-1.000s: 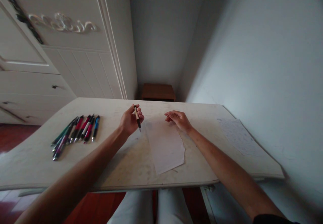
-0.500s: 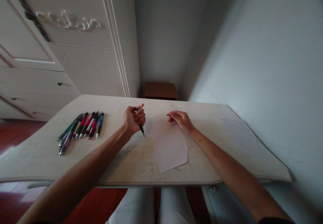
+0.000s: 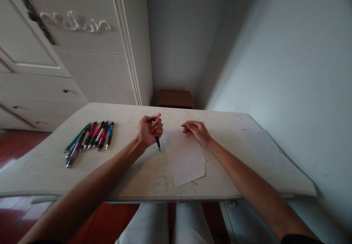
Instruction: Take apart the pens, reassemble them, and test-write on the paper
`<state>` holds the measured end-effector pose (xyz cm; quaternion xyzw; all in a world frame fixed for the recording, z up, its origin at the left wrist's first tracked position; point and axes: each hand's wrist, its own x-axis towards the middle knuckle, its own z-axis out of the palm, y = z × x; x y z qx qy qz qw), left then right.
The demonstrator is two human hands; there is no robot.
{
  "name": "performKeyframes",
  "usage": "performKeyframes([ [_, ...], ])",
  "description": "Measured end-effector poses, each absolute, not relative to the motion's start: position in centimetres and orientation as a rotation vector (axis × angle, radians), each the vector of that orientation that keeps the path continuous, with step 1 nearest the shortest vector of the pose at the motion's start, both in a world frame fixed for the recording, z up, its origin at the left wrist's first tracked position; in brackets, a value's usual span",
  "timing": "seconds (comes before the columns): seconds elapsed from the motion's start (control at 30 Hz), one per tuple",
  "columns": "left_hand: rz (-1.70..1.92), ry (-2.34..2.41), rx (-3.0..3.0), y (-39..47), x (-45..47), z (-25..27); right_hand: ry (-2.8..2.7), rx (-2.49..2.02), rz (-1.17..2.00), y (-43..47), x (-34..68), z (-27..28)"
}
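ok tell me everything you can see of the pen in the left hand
The pen is gripped in the left hand, slanting tip-down and slightly rightward in view. Its lower barrel is black, narrowing to a fine point; the grip hides most of the rest. It is left of the paper. Its material and whether it touches the table are unclear.

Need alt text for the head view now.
A person's left hand holds a pen in its grip, dark end pointing down just left of a pale paper sheet; the right hand is loosely curled over the sheet's far end. Pens lie at left on the table, a marked sheet at right.
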<state>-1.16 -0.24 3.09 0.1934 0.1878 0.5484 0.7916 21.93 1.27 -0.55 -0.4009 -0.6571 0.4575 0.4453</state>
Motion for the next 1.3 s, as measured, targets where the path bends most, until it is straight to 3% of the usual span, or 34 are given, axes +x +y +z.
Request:
performKeyframes([
  [0.43,1.202,0.418,0.394,0.2,-0.1,2.7,-1.669,-0.949,1.135,0.8,21.4,0.2],
  [0.87,1.198,0.511,0.829,-0.8,0.8,1.8,-1.792,-0.914,1.317,-1.5,20.1,1.9],
  [1.13,1.111,0.587,0.890,-0.5,0.6,2.2,-1.459,-0.855,1.551,-0.9,20.6,2.1],
  [1.3,1.192,0.958,1.159,0.4,-0.1,1.3,-1.195,-0.779,1.576,-0.5,21.2,2.4],
])
